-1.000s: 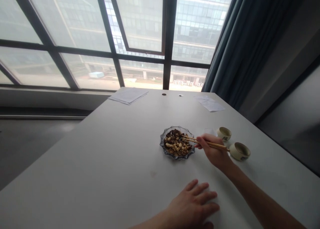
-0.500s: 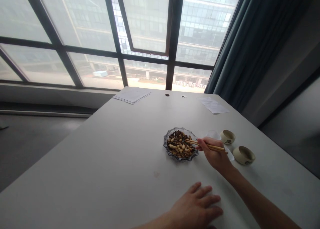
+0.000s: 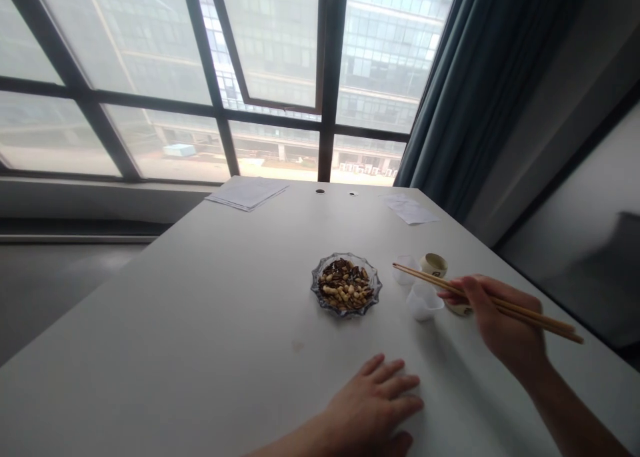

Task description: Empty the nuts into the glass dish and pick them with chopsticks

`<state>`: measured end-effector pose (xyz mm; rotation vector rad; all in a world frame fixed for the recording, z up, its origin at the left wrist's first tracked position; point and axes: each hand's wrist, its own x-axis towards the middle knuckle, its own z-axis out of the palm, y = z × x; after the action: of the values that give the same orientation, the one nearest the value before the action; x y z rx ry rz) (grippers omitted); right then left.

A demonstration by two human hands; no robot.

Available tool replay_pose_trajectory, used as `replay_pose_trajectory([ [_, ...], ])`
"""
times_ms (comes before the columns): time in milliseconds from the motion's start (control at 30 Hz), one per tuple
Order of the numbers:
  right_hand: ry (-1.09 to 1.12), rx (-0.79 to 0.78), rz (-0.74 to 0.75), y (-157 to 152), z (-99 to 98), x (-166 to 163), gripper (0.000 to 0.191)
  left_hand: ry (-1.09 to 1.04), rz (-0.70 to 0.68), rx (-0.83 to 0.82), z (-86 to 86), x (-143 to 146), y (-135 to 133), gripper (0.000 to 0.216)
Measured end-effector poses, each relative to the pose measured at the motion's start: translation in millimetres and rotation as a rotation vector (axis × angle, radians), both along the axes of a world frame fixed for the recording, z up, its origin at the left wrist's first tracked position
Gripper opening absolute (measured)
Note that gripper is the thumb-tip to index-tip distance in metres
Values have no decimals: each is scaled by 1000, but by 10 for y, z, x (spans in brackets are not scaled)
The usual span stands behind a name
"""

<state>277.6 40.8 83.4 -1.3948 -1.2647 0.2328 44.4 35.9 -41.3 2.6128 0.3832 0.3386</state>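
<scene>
Raised over the right side of the table, my right hand (image 3: 510,324) grips a pair of wooden chopsticks (image 3: 530,316), tips pointing left. Something small and dark may be at the tips; it is too small to name. Below and behind the chopsticks stand two translucent plastic cups (image 3: 424,302) and two beige ceramic cups (image 3: 434,264), the nearer ceramic one partly hidden by my hand. A scalloped glass dish (image 3: 320,302) holds a mix of peanuts and dark seeds (image 3: 347,285). My left hand (image 3: 375,404) lies flat on the table, fingers spread, holding nothing.
The white table (image 3: 200,324) reaches to the windows. At its far end lie a stack of papers (image 3: 249,194) on the left and loose sheets (image 3: 411,210) on the right, with two round cable holes between. A dark curtain (image 3: 460,104) hangs at the right.
My right hand has lifted the chopsticks out of the glass dish and moved right, above the cups. The left hand stays flat on the table. The view has shifted slightly to the right.
</scene>
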Motion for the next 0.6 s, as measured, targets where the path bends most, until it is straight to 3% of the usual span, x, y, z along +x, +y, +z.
replay_pose_trajectory([
  [100,4,62,-158,-287,128,230,32,10,19,-2,9,11,-10,48],
  [167,32,64,-261,-446,107,451,33,13,27,-11,25,12,-17,48],
  [267,189,62,-332,-583,-116,846,34,21,33,-30,50,7,-21,49],
  [400,431,76,-296,-592,-528,1243,42,27,38,-43,67,2,-16,51],
  [500,504,66,-291,-563,-715,1331,45,33,38,-48,82,3,-11,52],
  [600,528,41,-289,-564,-784,1320,43,68,33,-50,115,12,-3,55],
])
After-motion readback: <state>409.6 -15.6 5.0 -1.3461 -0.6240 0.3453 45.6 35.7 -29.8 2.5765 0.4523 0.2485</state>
